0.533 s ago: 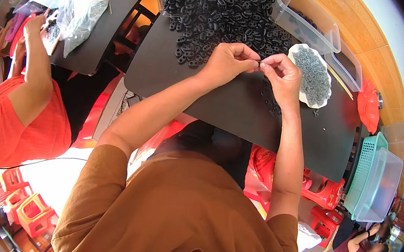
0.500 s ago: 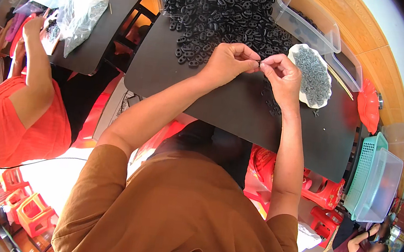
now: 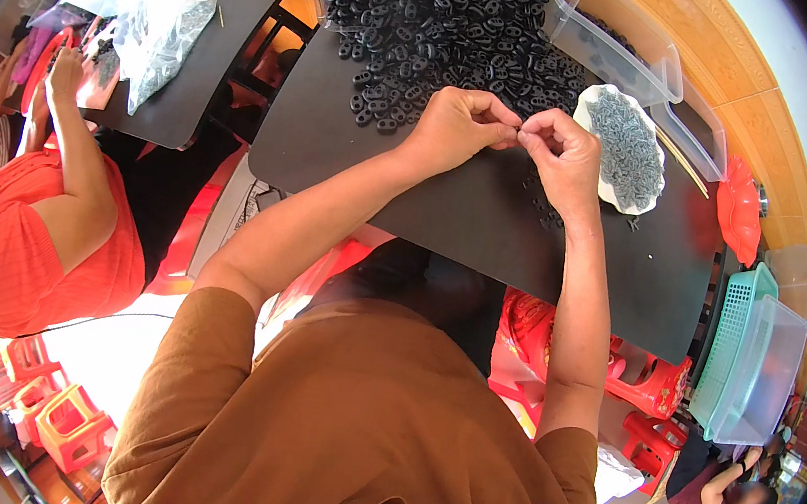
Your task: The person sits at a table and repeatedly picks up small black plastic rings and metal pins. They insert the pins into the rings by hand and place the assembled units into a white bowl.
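Left hand [image 3: 458, 133] and right hand [image 3: 564, 156] pinch a tiny dark piece [image 3: 518, 130] between thumbs and forefingers; black parts [image 3: 430, 34] and grey pieces [image 3: 624, 148] apparently remain plentiful, none identifiably finished.

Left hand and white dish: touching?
Apart: the head view shows the right hand and some black pieces between the left hand and the white dish.
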`<state>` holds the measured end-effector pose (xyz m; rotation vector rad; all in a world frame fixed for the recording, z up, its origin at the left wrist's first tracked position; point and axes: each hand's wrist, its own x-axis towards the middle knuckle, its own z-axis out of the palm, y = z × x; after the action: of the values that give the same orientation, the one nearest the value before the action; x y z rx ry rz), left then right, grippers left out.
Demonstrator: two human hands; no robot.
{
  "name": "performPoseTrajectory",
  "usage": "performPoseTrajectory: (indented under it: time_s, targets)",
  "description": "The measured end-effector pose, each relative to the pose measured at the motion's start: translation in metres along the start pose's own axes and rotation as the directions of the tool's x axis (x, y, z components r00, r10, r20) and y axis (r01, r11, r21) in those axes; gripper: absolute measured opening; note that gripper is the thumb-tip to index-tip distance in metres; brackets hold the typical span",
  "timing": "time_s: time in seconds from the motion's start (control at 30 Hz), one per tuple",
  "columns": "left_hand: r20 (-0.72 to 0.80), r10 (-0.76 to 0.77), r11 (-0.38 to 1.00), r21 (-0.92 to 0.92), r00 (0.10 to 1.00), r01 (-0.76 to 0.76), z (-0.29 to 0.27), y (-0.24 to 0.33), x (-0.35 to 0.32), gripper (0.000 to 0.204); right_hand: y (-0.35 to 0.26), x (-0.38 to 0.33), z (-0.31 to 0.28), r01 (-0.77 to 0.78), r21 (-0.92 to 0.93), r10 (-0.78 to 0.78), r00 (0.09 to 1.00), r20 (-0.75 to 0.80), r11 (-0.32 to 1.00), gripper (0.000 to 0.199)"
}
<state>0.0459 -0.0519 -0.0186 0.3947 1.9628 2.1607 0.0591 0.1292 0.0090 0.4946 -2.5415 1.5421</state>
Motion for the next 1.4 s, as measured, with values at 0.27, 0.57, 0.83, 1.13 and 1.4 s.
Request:
performPoseTrajectory:
  time_s: [0.27,0.57,0.83,1.13,1.4]
  targets:
    - [-0.031,-0.016,0.976,-0.219,0.999,0.009,-0.001,-0.004,0.002,0.017,0.003,0.002,-0.002,-0.06,0.198,0.068,0.997,-0.03,0.978,0.009]
    - [-0.035,-0.015,0.981,-0.194,0.999,0.008,-0.002,-0.002,0.002,0.018,0.002,0.002,-0.003,0.045,-0.003,-0.045,0.998,-0.054,0.999,0.009]
    - [-0.039,-0.029,0.988,-0.152,0.999,0.023,-0.001,-0.002,0.002,0.016,-0.003,0.003,0.004,0.181,-0.213,-0.189,0.982,-0.017,0.96,0.005]
    - [-0.046,-0.03,0.986,-0.168,0.998,0.022,0.0,-0.002,0.001,0.013,-0.01,0.003,0.005,0.213,-0.269,-0.216,0.976,0.018,0.939,0.004]
    - [-0.039,-0.029,0.982,-0.186,0.999,0.021,0.002,-0.006,0.002,0.012,-0.011,0.002,0.004,0.198,-0.298,-0.195,0.98,0.039,0.934,0.005]
